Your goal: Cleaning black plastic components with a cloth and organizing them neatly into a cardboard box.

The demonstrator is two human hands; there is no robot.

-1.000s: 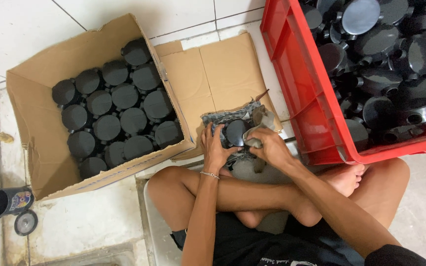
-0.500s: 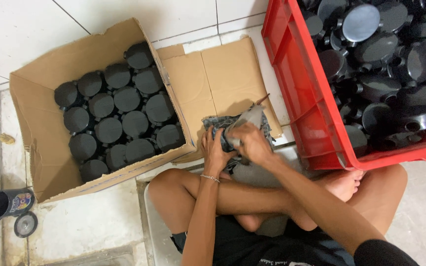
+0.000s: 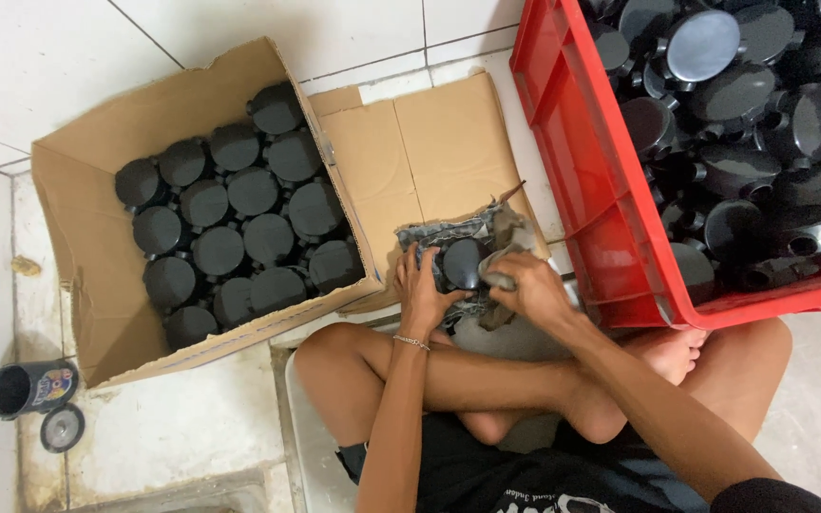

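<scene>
I sit cross-legged on a tiled floor. My left hand (image 3: 422, 290) grips a round black plastic part (image 3: 461, 263) that rests on a grey cloth (image 3: 448, 233) in front of my legs. My right hand (image 3: 529, 283) pinches a fold of that cloth and presses it against the part's right side. A thin bracelet circles my left wrist. The underside of the part is hidden by the cloth and my fingers.
A cardboard box (image 3: 78, 247) at the left holds several black round parts (image 3: 239, 233) packed in rows. Its flattened flap (image 3: 429, 152) lies behind my hands. A red plastic crate (image 3: 601, 209) at the right is heaped with black parts. A small dark cup (image 3: 26, 388) and lid (image 3: 62, 427) stand far left.
My right hand has moved from over the black part to its right side with the cloth, so the part's top now shows. My left hand keeps its hold.
</scene>
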